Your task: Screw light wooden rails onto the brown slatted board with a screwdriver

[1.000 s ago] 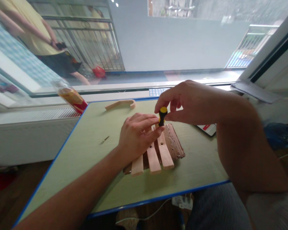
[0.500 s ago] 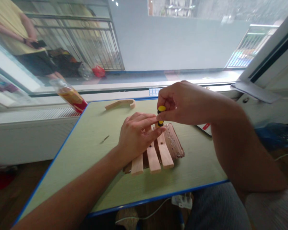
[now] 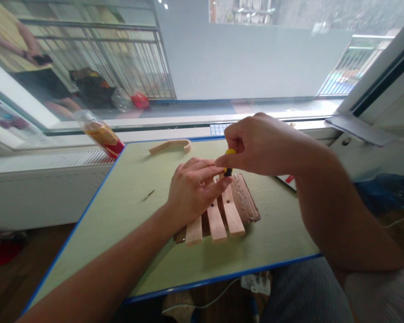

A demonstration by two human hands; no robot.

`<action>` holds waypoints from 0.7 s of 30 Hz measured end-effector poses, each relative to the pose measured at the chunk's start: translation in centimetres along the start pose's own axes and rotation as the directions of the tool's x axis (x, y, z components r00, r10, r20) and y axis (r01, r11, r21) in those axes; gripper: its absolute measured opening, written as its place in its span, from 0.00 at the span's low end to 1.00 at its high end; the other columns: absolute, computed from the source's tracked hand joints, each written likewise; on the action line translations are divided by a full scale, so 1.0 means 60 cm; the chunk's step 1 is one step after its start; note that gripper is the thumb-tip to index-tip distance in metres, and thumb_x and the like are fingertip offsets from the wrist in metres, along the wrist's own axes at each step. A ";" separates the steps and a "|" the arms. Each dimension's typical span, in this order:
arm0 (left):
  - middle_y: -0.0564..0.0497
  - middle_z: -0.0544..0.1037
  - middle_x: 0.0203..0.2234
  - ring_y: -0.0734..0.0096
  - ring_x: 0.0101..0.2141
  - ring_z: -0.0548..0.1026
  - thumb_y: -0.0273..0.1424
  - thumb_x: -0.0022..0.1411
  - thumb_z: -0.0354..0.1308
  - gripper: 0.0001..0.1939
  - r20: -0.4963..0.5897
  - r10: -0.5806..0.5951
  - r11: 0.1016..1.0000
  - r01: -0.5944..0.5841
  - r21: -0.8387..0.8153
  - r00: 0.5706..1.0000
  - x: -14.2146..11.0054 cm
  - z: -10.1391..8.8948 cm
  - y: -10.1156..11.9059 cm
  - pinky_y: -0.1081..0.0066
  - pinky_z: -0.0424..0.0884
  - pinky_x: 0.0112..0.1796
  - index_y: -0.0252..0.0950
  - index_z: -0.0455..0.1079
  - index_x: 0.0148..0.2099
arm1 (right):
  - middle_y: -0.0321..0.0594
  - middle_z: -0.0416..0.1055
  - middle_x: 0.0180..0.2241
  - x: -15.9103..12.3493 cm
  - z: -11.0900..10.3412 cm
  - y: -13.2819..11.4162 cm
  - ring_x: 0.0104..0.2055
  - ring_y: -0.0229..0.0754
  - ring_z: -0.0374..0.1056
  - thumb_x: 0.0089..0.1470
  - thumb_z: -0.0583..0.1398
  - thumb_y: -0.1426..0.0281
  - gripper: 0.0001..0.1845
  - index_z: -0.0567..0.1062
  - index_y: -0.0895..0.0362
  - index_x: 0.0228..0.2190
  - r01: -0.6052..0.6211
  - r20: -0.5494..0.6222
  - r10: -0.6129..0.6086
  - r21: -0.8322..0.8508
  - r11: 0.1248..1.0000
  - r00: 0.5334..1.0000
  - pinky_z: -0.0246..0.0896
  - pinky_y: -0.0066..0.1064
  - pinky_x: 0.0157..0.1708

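Note:
My right hand (image 3: 256,143) grips a short yellow and black screwdriver (image 3: 229,166), which stands upright over the wooden slats. My left hand (image 3: 193,190) lies across the slats, its thumb and forefinger closed about the screwdriver's lower end. The tip is hidden behind the fingers. Three pale wooden slats (image 3: 217,224) show side by side, two of them with a dark hole. Beneath them is a brown, ragged-edged board (image 3: 245,197) pitted with small holes.
The green table (image 3: 104,251) has a blue edge. On it lie a curved wooden piece (image 3: 170,146), a small metal screw or bit (image 3: 148,194) and a partly hidden flat item (image 3: 288,181) at right. A bottle (image 3: 103,137) leans beside the table. Beyond the window stands a person (image 3: 30,58).
The right hand has turned slightly around the screwdriver, and its thumb now covers more of the left side. The left hand stays on the slats. The view has shifted a little.

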State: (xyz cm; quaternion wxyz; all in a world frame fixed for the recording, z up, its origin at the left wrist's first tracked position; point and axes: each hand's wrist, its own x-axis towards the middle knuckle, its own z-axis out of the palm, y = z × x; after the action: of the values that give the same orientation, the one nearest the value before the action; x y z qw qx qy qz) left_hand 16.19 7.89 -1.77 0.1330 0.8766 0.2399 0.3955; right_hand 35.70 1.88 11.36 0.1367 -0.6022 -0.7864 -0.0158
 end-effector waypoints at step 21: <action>0.53 0.86 0.51 0.59 0.52 0.80 0.45 0.69 0.66 0.13 0.003 0.022 0.999 -0.022 0.026 1.000 -0.005 -0.001 -0.002 0.54 0.73 0.52 0.46 0.83 0.49 | 0.34 0.82 0.33 -0.012 -0.017 0.022 0.32 0.38 0.72 0.54 0.65 0.69 0.10 0.85 0.52 0.38 0.230 0.053 -0.246 0.207 0.951 0.968 0.62 0.33 0.34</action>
State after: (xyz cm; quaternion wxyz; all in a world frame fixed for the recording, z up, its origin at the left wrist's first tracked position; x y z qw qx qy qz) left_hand 15.94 7.85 -1.94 0.1174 0.8813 0.2352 0.3926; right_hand 37.32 1.39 11.98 0.1626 -0.4865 -0.8556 0.0701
